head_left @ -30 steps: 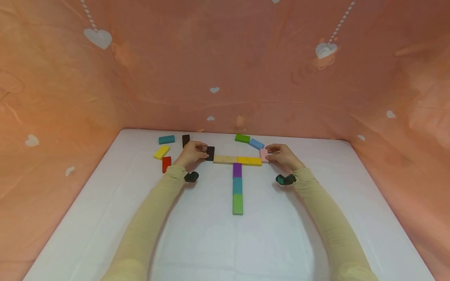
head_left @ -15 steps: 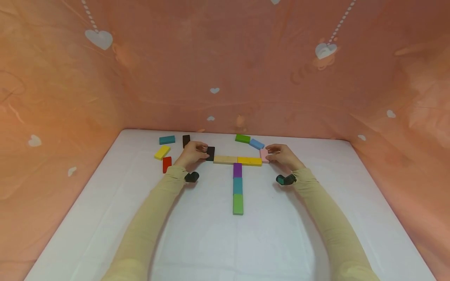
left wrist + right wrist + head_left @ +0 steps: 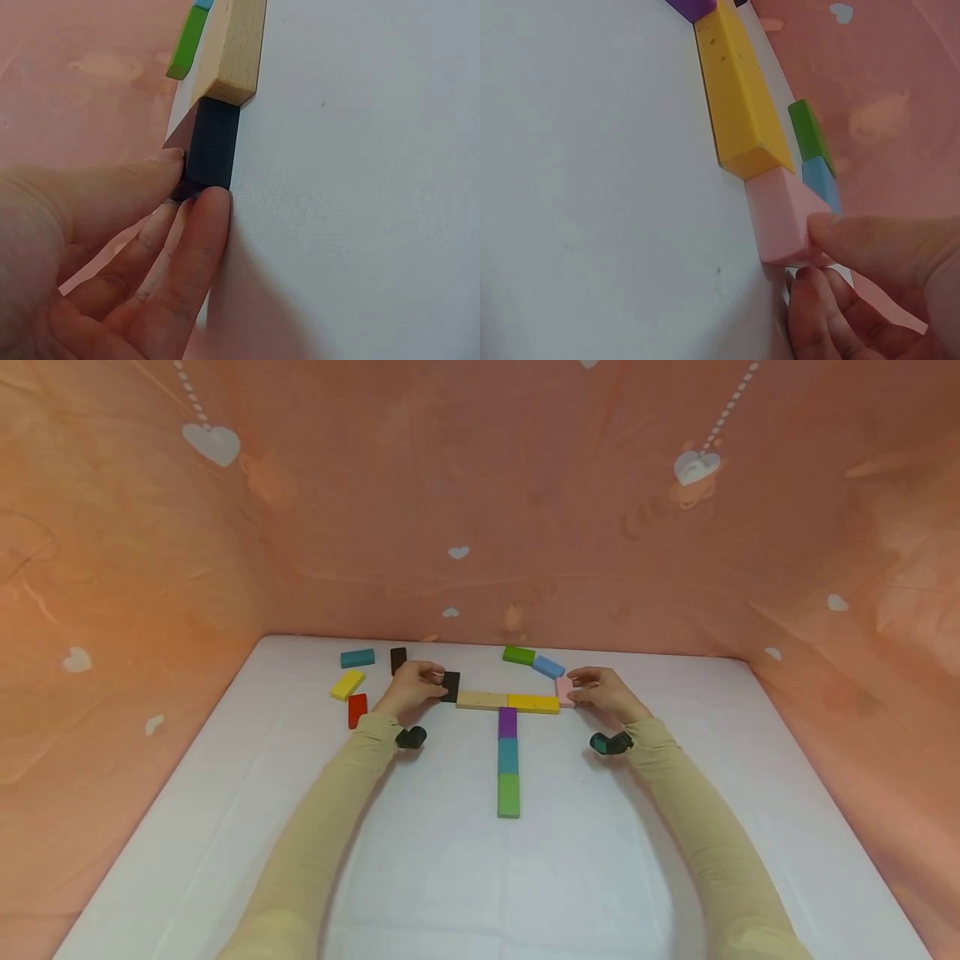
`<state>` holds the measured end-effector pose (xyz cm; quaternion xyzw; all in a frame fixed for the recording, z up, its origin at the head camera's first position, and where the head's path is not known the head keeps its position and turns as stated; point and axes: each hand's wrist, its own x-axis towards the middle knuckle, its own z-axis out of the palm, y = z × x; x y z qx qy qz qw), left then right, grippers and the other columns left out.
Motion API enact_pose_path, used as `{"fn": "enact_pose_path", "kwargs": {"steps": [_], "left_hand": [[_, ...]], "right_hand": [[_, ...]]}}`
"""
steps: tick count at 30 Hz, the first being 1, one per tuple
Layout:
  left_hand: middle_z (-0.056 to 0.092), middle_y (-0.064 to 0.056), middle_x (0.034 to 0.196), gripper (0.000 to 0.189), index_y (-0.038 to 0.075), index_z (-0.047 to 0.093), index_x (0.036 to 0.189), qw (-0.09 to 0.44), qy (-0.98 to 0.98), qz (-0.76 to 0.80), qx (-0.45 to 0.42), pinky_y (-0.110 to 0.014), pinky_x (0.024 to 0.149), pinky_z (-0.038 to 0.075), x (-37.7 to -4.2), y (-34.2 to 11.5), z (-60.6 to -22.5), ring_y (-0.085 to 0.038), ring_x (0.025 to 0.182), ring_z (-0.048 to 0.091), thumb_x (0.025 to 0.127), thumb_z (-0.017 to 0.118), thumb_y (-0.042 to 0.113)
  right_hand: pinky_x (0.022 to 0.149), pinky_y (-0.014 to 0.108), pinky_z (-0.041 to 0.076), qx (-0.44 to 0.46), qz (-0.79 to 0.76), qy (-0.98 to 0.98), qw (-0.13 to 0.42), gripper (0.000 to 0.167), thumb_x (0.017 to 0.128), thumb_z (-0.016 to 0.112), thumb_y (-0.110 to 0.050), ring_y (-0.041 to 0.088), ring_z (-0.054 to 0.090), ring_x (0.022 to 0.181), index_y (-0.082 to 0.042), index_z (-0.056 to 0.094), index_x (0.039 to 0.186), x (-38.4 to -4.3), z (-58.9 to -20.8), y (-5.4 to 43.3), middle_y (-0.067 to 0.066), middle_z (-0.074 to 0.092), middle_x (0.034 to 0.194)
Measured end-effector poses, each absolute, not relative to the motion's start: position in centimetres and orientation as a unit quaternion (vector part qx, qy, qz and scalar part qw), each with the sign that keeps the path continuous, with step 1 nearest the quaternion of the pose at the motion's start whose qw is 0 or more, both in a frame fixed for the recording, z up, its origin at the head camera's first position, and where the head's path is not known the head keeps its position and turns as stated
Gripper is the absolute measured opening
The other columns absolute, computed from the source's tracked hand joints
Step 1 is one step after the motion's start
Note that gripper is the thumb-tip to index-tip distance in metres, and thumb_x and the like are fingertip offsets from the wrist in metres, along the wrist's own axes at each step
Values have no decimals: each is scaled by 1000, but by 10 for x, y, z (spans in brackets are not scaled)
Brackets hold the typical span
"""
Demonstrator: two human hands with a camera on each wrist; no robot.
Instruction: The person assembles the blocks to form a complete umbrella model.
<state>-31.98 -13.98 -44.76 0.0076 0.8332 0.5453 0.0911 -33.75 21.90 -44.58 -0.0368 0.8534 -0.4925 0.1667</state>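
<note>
My left hand (image 3: 411,687) pinches a black block (image 3: 212,142) between thumb and fingertips. That block stands at the left end of a natural wood block (image 3: 482,700), its end against it. On the other side, my right hand (image 3: 603,691) holds a pink block (image 3: 784,217), thumb on it and fingers at its outer end. The pink block meets the right end of an orange-yellow block (image 3: 533,703). Below the wood and orange-yellow row runs a column of purple (image 3: 507,722), teal (image 3: 507,756) and light green (image 3: 508,796) blocks.
Loose blocks lie at the back left: teal (image 3: 357,658), yellow (image 3: 348,684), red (image 3: 357,711) and a second black one (image 3: 398,660). Behind the row at right are a green block (image 3: 519,655) and a light blue block (image 3: 549,667). An orange cloth (image 3: 480,510) rises behind the white table (image 3: 420,860).
</note>
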Motion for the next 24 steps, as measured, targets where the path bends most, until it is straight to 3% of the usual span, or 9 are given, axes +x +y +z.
{"fn": "enact_pose_path", "kwargs": {"steps": [12,17,24], "left_hand": [[58,-18,109,43,-3,55,127,82,820,566,27,-34,82,55,-318,-154,-440,-31,93,63,88,69,5],[57,-20,109,46,-7,51,131,60,807,586,46,-40,83,54,-322,-175,-429,-38,98,60,89,67,5],[56,-21,116,51,-5,50,134,40,803,594,31,-42,86,53,-315,-219,-418,-38,104,58,89,68,11]], "right_hand": [[81,25,51,-49,-490,854,166,45,91,64,-8,27,55,94,0,50,133,-339,-450,221,20,52,126],[78,24,50,-49,-490,855,161,45,91,64,-7,25,55,91,1,51,133,-338,-448,220,21,52,124],[82,26,50,-36,-501,848,170,45,91,64,-8,28,52,99,-1,50,134,-334,-445,220,20,49,128]]}}
